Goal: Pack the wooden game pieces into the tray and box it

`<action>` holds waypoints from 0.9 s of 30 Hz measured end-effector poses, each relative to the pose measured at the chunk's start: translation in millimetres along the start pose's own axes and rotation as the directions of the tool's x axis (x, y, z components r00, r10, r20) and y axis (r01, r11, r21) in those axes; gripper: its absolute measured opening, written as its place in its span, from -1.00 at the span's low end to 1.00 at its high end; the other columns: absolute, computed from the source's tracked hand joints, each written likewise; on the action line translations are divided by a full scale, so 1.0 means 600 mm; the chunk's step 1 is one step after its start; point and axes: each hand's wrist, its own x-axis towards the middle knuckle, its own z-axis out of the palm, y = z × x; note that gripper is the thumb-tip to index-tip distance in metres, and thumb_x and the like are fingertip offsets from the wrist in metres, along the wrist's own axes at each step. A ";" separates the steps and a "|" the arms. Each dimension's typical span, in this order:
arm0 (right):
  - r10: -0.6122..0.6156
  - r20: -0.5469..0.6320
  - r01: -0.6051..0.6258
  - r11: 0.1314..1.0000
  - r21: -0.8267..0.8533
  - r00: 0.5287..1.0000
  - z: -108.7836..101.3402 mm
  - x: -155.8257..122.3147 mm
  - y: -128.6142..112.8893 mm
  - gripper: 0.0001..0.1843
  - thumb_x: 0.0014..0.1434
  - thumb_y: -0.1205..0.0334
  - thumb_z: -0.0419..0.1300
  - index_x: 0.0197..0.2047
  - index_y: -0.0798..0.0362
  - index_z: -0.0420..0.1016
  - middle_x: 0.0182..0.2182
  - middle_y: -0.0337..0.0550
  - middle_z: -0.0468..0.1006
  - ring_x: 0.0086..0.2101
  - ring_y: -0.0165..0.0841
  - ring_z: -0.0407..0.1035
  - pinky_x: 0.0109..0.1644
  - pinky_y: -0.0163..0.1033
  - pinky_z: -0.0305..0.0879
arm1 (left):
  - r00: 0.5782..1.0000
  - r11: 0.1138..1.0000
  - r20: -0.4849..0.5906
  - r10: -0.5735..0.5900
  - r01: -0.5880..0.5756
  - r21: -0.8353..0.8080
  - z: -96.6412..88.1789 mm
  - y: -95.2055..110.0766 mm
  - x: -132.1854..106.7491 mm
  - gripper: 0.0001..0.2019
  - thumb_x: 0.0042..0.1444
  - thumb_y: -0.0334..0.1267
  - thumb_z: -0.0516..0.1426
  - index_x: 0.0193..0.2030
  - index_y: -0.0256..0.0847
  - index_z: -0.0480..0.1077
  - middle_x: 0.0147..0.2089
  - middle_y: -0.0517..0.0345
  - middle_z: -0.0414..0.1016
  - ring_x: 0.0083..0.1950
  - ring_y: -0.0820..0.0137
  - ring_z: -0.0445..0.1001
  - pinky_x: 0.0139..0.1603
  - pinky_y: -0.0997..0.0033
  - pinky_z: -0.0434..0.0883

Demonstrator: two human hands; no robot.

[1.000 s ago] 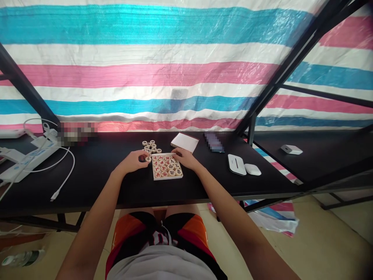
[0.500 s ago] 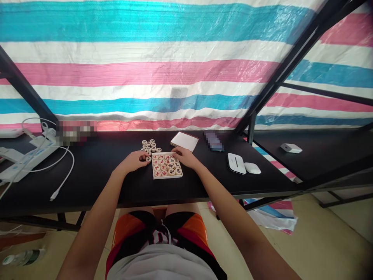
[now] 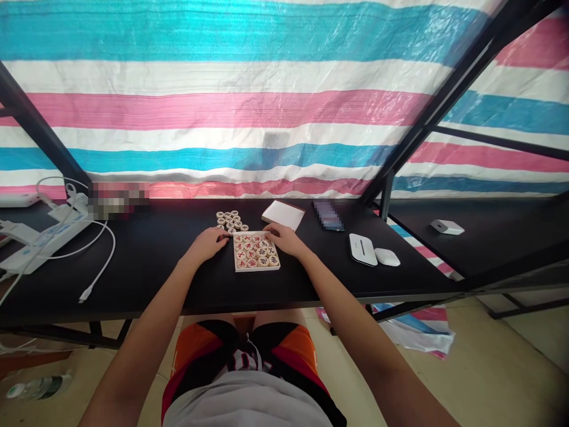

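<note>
A square white box point(image 3: 257, 269) lies on the black desk, filled with round Chinese chess pieces point(image 3: 252, 263) marked in red and black. My right hand point(image 3: 284, 238) grips the box at its far right corner, its fingers bent over the rim. My left hand point(image 3: 208, 244) is beside the box's far left corner, with thumb and forefinger curved and apart and no piece visible between them. Just beyond its fingertips sits a cluster of loose chess pieces point(image 3: 229, 220) with black characters. The undersides of my left fingers are partly hidden.
A white box lid point(image 3: 283, 214) lies behind the box. Farther right are a blurred phone point(image 3: 328, 214), a white flat case point(image 3: 362, 249) and a white rounded case point(image 3: 387, 257). A power strip point(image 3: 48, 237) with a white cable point(image 3: 111, 249) occupies the left side.
The loose piece at my left fingertips has moved away toward the cluster, which has shifted slightly right. My left hand has come a little forward, its fingers off that piece. My right hand stays on the box.
</note>
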 end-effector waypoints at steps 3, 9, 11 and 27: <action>0.012 0.004 -0.012 1.000 0.002 1.000 -0.002 -0.002 -0.003 -0.74 0.15 0.13 0.09 -0.19 0.06 0.49 -0.32 -0.16 0.55 -0.35 -0.35 0.37 -0.16 -0.20 0.30 | 1.000 1.000 0.015 -0.001 0.001 0.031 -0.001 -0.001 0.000 -0.68 0.17 -0.17 0.04 -0.03 -0.18 0.49 -0.28 0.09 0.48 -0.19 0.27 0.42 -0.22 0.36 0.31; 0.017 0.025 -0.017 1.000 0.017 1.000 -0.008 -0.005 -0.011 -0.63 0.13 0.02 0.16 -0.08 0.05 0.50 -0.22 -0.13 0.55 -0.28 -0.33 0.38 -0.07 -0.17 0.30 | 0.999 0.996 0.038 -0.010 0.006 0.090 -0.001 0.004 -0.004 -0.63 0.18 -0.15 0.01 0.03 -0.19 0.48 -0.21 0.02 0.47 -0.07 0.19 0.39 -0.09 0.30 0.35; 0.018 0.041 -0.019 1.000 0.019 0.999 -0.010 -0.007 -0.013 -0.59 0.11 -0.01 0.18 -0.04 0.04 0.50 -0.18 -0.11 0.53 -0.26 -0.33 0.38 -0.06 -0.16 0.30 | 0.999 0.994 0.032 -0.004 0.000 0.106 0.000 0.004 -0.006 -0.62 0.19 -0.14 0.01 0.06 -0.19 0.46 -0.15 0.00 0.45 -0.03 0.18 0.36 -0.03 0.27 0.35; -0.014 0.124 0.006 0.998 0.061 0.992 -0.015 -0.010 -0.014 -0.58 0.05 0.06 0.25 -0.01 -0.02 0.49 -0.03 -0.09 0.45 -0.05 -0.25 0.33 -0.01 -0.15 0.28 | 0.998 0.997 0.018 0.053 -0.054 0.047 -0.001 0.007 -0.008 -0.72 0.16 -0.22 0.00 -0.10 -0.18 0.48 -0.16 0.01 0.43 -0.06 0.20 0.34 0.01 0.22 0.31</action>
